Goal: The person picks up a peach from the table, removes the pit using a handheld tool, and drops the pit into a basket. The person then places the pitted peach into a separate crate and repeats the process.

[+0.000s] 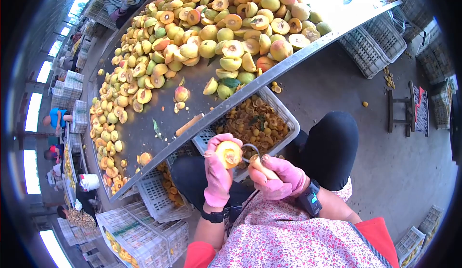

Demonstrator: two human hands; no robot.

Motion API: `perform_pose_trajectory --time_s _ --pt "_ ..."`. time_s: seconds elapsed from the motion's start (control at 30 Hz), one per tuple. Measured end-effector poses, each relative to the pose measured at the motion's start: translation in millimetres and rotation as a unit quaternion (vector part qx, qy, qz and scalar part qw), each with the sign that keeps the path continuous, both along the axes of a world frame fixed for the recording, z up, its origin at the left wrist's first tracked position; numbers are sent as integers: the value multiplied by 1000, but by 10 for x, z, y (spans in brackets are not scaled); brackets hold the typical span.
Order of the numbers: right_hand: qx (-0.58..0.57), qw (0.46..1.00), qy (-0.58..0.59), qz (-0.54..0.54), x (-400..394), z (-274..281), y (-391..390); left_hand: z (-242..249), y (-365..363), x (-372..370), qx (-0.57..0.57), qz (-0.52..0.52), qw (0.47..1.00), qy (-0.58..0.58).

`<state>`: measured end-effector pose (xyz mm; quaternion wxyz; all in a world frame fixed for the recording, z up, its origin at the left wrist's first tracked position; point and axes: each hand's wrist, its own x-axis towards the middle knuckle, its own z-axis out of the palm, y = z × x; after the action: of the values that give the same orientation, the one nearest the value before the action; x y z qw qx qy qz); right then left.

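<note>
My left hand (pixel 217 181), in a pink glove, is closed around a yellow peach half (pixel 228 154), its cut face and rough brown hollow turned up. The right hand (pixel 284 179), gloved in pink too, grips a pitting knife (pixel 265 169) by its pale handle. From that handle a thin curved metal blade loops over beside the peach half. Both hands are held over my lap, in front of a white plastic crate (pixel 291 123) of peach pits and scraps. Halved peaches (pixel 187 50) are heaped across the metal table (pixel 144 145) beyond.
The table's raised metal rim (pixel 231 101) runs diagonally before me. On it lies a wooden stick (pixel 189 124). A crate (pixel 161 205) with peach pieces stands left of my knees. At right are stacked crates (pixel 365 51) and a wooden stool (pixel 409 108). Another person (pixel 127 1) sits across the table.
</note>
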<state>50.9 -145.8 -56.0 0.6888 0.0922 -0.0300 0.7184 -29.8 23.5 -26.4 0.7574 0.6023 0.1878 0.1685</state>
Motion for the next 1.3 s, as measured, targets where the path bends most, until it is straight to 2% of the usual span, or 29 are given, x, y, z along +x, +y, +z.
perform_pose_trajectory --time_s 0.07,0.13,0.17,0.2,0.27,0.33,0.37,0.4,0.43,0.47,0.5,0.53,0.6,0.67,0.73,0.8,0.87,0.93,0.97,1.03,1.07,1.13,1.17,1.2,1.23,1.27,1.3 --pt "-94 992 -65 -49 59 -49 25 4 186 -82 27 21 999 4" --pt "-264 942 -182 -102 52 -41 100 171 255 -167 287 51 955 47" --pt "-265 943 -176 -101 59 -78 122 263 357 -227 482 23 873 72" --pt "-266 944 -169 -98 61 -96 144 262 418 -267 617 32 786 27" --pt "-269 941 -186 -92 45 -61 163 296 572 -391 720 13 693 39" --pt "-274 936 -202 -92 35 -45 168 387 677 -577 701 62 705 89" --pt "-272 934 -213 -93 26 -60 151 436 731 -716 668 111 727 108" --pt "-271 932 -221 -94 27 -77 138 472 857 -892 658 153 723 147" --pt "-277 931 -220 -93 44 -63 122 593 1016 -1050 649 148 709 231" --pt "-277 931 -219 -97 53 -43 123 726 1164 -1164 651 130 632 400" --pt "-282 930 -215 -97 61 -20 130 731 1293 -1297 704 122 518 471" --pt "-287 930 -211 -93 59 -10 140 732 1463 -1326 698 162 503 483" --pt "-289 925 -224 -100 28 -3 184 831 1654 -1151 625 172 661 377" --pt "-293 913 -266 -102 21 32 198 947 1742 -585 524 140 771 334" --pt "-294 906 -284 -106 -1 -8 190 892 1888 52 608 63 738 285" --pt "-294 903 -293 -113 3 -34 183 821 1994 733 716 -33 659 227" --pt "-319 894 -298 -97 12 -29 195 691 2029 1428 758 -66 633 141" --pt "-326 890 -303 -96 8 -39 202 498 2064 1944 831 -76 537 124" --pt "-314 891 -319 -78 10 -45 206 497 2036 2103 830 -75 539 120" --pt "-288 892 -345 -47 20 -9 191 519 2007 2290 824 -174 469 267" --pt "-271 894 -354 -51 17 10 187 546 2010 2300 825 -172 469 266" --pt "-264 883 -387 -42 42 71 153 568 2091 2259 778 -97 565 258" --pt "-261 884 -386 -42 38 79 156 410 2238 2136 751 -17 645 140" --pt "-275 872 -398 -67 29 84 172 468 2164 1976 754 -15 641 142" --pt "-290 860 -411 -91 22 89 193 567 2022 1784 565 6 810 159" --pt "-285 861 -412 -88 9 79 214 613 1893 1571 339 30 926 165" --pt "-312 816 -471 -126 -5 54 237 597 1813 1349 147 -37 981 125"
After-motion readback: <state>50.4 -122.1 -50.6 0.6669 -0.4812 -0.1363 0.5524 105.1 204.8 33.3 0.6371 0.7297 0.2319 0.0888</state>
